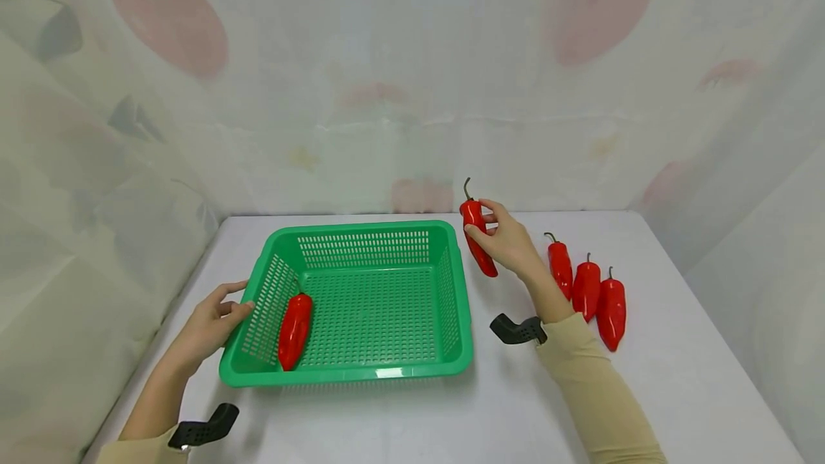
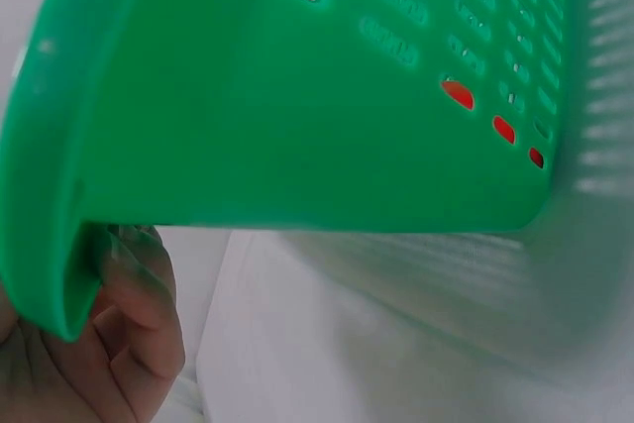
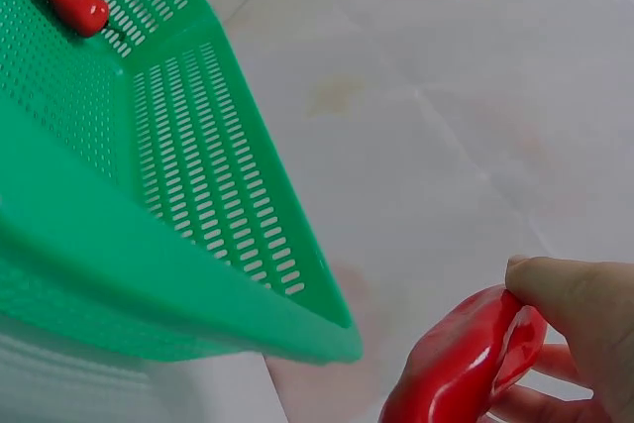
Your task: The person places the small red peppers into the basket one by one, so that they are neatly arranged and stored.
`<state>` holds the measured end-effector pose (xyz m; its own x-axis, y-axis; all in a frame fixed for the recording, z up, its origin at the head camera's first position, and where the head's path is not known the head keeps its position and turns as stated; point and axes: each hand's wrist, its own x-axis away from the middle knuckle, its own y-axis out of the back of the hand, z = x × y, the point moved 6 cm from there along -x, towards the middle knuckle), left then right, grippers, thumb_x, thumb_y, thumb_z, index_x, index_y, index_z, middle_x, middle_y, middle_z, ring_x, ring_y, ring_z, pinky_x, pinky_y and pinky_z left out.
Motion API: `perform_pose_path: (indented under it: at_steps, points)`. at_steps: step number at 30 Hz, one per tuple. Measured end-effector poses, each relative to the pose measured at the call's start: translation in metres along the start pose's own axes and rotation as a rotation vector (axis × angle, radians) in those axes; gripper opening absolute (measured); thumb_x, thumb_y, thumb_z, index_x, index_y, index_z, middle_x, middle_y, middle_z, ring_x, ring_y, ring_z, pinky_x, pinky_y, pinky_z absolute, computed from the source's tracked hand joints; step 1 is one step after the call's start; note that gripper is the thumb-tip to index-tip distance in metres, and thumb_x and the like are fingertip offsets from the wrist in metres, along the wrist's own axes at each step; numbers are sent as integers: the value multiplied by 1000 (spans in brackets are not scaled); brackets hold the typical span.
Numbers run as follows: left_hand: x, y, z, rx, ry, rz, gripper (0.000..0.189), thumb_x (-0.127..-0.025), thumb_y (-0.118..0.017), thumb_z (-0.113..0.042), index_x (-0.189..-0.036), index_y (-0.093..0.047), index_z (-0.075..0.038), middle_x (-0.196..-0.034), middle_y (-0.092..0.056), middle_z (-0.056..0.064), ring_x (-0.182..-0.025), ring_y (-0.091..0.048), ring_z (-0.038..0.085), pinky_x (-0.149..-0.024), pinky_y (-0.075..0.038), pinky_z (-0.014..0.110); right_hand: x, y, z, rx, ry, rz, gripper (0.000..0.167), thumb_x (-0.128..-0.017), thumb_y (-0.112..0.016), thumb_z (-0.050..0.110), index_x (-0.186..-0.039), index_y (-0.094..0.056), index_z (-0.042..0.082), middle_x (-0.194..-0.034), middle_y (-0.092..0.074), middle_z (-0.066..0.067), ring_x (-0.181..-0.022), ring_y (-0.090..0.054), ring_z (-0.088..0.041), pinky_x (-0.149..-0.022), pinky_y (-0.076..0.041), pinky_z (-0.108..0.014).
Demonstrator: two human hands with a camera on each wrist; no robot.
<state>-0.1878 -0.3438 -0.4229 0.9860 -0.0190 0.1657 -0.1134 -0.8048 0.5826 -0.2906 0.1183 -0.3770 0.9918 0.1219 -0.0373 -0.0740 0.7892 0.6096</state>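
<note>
The grip of the right hand (image 1: pixel 508 240) is clamped on a red pepper (image 1: pixel 482 254), thumb on one side and fingers on the other. This pepper is held up off the counter (image 1: pixel 683 364), just beside the right end of the green basket (image 1: pixel 322 377) and outside it, stem uppermost and lower tip slanting to the right. The left hand (image 1: pixel 211 322) has its grip on the basket's left rim, its fingers bent up beneath the lip in the left wrist view. Inside the basket a second pepper (image 1: pixel 295 331) lies along the left wall, stem toward the far side; some of its red shows through the holes. Well to the right of the basket, three more peppers lie close together in a slanting row on the counter, stems away from the person; the leftmost (image 1: pixel 560 267) is partly hidden by the right forearm. Each wrist carries a black bracket (image 1: pixel 515 329) at the cuff of a beige sleeve (image 1: pixel 599 392). Behind the counter hangs a pale sheet (image 1: pixel 387 34) with faded red patches.
</note>
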Motion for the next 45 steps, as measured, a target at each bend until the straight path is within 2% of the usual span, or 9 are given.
perform_pose_path:
  at_steps: [7, 15, 30, 34, 45]
  points:
    - [0, 0, 0, -1, -3, 2, 59, -96, -48, -33, -141, -24, -4, -99, -58, 23, -70, -65, 20, -60, -56, 34, -2, -8, 10, -21, 20, 6, 66, -87, -60, 34, -143, -30, 16, -125, -51, -15, -103, -57, -31, -72, -55, -42]
    - [1, 0, -2, -11, -3, 4, 59, -96, -47, -33, -142, -23, -4, -100, -57, 23, -72, -65, 20, -61, -56, 34, -3, -20, 30, -51, 52, 39, 66, -88, -60, 33, -143, -29, 16, -126, -50, -14, -104, -55, -30, -71, -56, -40]
    - [0, -1, 2, -14, -13, 7, 61, -96, -47, -34, -142, -22, -4, -100, -58, 23, -72, -65, 20, -61, -56, 34, -6, -54, 59, -155, 101, 98, 65, -88, -60, 33, -143, -29, 16, -124, -51, -12, -100, -60, -26, -73, -55, -38]
    - [1, -1, 2, -12, -12, 12, 61, -96, -47, -34, -143, -22, -4, -100, -58, 22, -72, -65, 20, -61, -56, 33, -7, -63, 64, -187, 89, 93, 64, -88, -61, 32, -142, -31, 16, -125, -52, -11, -99, -60, -24, -72, -55, -37]
    - [0, 0, 3, -11, -15, 18, 61, -96, -47, -34, -143, -21, -4, -99, -58, 22, -73, -64, 19, -61, -55, 32, -9, -91, 73, -180, 78, 113, 63, -87, -61, 36, -140, -33, 18, -114, -55, -8, -88, -62, -19, -64, -54, -30]
